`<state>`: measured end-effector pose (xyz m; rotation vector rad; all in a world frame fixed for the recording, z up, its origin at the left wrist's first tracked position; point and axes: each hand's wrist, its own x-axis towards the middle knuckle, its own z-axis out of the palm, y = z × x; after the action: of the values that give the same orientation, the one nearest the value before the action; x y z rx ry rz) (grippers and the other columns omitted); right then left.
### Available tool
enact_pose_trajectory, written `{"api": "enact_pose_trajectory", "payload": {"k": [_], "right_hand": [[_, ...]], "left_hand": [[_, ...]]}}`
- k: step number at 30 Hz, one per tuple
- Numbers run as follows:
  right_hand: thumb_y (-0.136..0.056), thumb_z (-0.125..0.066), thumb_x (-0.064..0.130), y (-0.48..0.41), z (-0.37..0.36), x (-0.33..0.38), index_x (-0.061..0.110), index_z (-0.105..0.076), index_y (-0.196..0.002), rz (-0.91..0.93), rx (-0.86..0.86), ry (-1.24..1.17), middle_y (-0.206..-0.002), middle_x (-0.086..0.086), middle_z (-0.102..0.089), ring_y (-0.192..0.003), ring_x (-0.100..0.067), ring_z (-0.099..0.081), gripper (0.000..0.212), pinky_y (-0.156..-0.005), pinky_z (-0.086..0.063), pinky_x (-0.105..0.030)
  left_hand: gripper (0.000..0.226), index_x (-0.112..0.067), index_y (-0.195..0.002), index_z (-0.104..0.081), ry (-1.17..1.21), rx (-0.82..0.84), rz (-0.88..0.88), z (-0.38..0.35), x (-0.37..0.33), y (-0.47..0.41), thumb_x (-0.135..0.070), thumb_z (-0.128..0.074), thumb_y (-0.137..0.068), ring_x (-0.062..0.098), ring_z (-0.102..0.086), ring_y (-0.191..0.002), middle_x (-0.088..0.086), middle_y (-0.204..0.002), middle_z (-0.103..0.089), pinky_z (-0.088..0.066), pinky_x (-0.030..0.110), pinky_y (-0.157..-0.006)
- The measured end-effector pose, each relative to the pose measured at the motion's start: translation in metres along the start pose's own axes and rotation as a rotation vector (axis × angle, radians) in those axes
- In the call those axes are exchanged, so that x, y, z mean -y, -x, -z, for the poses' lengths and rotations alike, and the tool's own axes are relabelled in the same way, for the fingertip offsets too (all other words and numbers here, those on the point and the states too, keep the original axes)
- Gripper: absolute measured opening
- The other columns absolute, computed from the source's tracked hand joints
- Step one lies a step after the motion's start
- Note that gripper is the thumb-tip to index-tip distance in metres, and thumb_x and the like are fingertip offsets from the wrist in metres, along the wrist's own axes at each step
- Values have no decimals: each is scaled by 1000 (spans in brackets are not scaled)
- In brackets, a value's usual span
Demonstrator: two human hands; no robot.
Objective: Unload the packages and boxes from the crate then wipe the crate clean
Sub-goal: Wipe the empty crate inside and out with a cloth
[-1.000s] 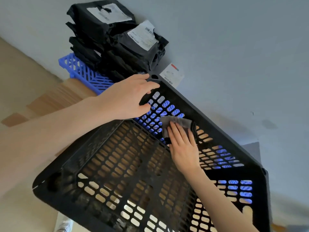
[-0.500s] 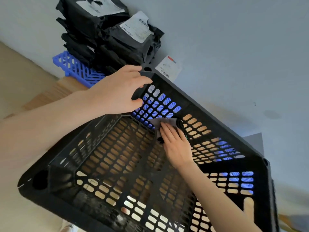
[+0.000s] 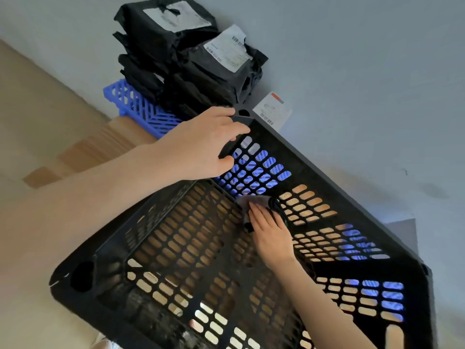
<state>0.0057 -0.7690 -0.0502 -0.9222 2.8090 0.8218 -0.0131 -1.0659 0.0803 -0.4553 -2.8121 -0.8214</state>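
The black crate (image 3: 314, 180) is empty. The right hand (image 3: 270, 235) presses a grey cloth (image 3: 256, 199) with flat fingers where the floor meets the far wall. The left hand (image 3: 201, 147) curls round the far corner, probably to steady it. Beyond, the black packages (image 3: 191, 61) are stacked on a blue pallet (image 3: 141, 107) against the wall.

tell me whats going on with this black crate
A person is wiping the inside of the emptied black crate. The left hand grips its far corner rim to steady it, while the right hand presses a grey cloth flat against the crate's floor near the far side. The black packages sit stacked on a blue pallet just beyond it.
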Motion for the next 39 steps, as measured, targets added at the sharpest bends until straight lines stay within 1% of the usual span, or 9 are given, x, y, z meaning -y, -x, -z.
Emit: {"api": "enact_pose_trajectory", "payload": {"k": [3,7,12,16,20,24,28,34,39], "right_hand": [[-102,-31,24,-12,-12,15,13,-17,-155,38,76,-10,-163,-2,-10,-150,-18,-9,56,-113,15,-37],[-96,-50,26,1,19,-5,12,-39,-148,-59,-162,-74,-156,-5,-34,-144,-21,-31,54,-122,-6,-40],[-99,-36,29,15,36,-50,15,-33,-151,-183,-471,-139,-158,-4,-29,-144,-22,-29,54,-121,-12,-43],[-94,-50,28,0,12,-20,12,-40,-147,-30,-213,-33,-155,-5,-35,-145,-23,-29,56,-121,-10,-43],[-102,-28,23,-6,-10,-1,12,-12,-155,125,130,98,-163,-3,-4,-150,-18,-2,57,-114,16,-37],[-99,-39,27,0,30,-23,13,-33,-151,-6,-173,-3,-158,-5,-28,-147,-21,-24,54,-122,-11,-43],[-100,-34,31,9,49,-48,14,-30,-151,-137,-485,-61,-157,-5,-28,-146,-23,-25,54,-122,-7,-44],[-86,-61,26,-3,0,-19,11,-48,-142,65,-224,80,-151,-5,-42,-141,-22,-37,59,-119,-16,-41],[-84,-53,31,-10,-23,2,18,-58,-134,164,-44,118,-145,2,-49,-135,-15,-45,53,-114,-25,-34]], "left_hand": [[58,-22,-142,-45,7,-3,-6,0,2,0,-28,-61,-86,9,-22,-144,-8,-116,-61,-47,49,-99],[59,-22,-142,-45,-11,6,-10,1,0,1,-28,-63,-87,10,-22,-144,-7,-117,-62,-46,47,-100],[59,-21,-141,-46,0,-1,-11,2,-2,1,-28,-64,-85,12,-24,-144,-6,-115,-62,-47,48,-99],[59,-22,-141,-46,1,-5,-8,1,-1,0,-29,-64,-85,10,-23,-143,-8,-116,-62,-47,48,-100],[58,-22,-141,-45,7,-4,-11,0,0,0,-28,-63,-86,9,-22,-143,-8,-115,-61,-47,48,-98],[58,-22,-142,-44,18,2,-4,1,-1,2,-28,-62,-87,8,-21,-144,-8,-115,-61,-48,48,-97],[58,-21,-143,-44,7,2,-13,2,-2,2,-28,-60,-88,9,-20,-145,-6,-116,-62,-47,48,-99],[61,-21,-145,-42,-69,-31,-57,0,-1,3,-29,-60,-87,8,-18,-147,-4,-136,-54,-40,36,-107],[72,-22,-151,-33,-188,-16,-104,4,-4,5,-27,-63,-86,15,-23,-147,-3,-159,-26,-38,39,-111]]}}
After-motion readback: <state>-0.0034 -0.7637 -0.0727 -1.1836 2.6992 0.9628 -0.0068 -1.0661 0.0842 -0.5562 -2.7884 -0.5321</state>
